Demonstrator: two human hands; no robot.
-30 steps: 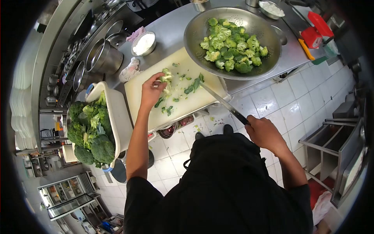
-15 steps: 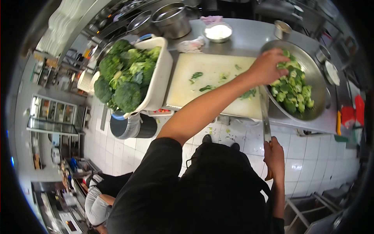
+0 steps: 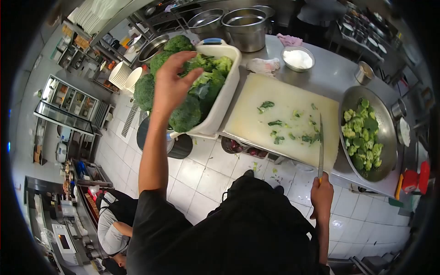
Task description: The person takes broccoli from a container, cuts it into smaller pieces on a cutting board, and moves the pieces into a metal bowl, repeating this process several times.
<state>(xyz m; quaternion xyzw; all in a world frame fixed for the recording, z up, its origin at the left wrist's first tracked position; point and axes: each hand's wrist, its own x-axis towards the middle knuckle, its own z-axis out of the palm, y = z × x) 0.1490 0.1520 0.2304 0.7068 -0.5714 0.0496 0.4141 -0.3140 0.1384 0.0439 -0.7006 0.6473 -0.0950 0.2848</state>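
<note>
My left hand (image 3: 174,85) is over the white bin (image 3: 228,87), its fingers spread and curved above the heads of broccoli (image 3: 185,113) heaped inside. Nothing shows between its thumb and fingers. My right hand (image 3: 322,192) grips a knife (image 3: 321,151) by its handle, the blade pointing away from me across the right side of the cutting board (image 3: 256,101). Scraps of green leaf and small broccoli bits (image 3: 275,123) lie scattered on the board. To its right, cut broccoli florets (image 3: 364,133) sit in a wide metal bowl (image 3: 388,137).
Behind the board are a bowl of white stuff (image 3: 298,58), a crumpled cloth (image 3: 263,66) and large metal pots (image 3: 245,34). A red object (image 3: 416,178) is at the counter's right end. Another person (image 3: 114,224) is at lower left; a dark bin (image 3: 178,146) stands below.
My left hand has left the metal bowl of florets and swung left over the broccoli bin. The knife stays in my right hand. The view has shifted, so the counter appears farther right.
</note>
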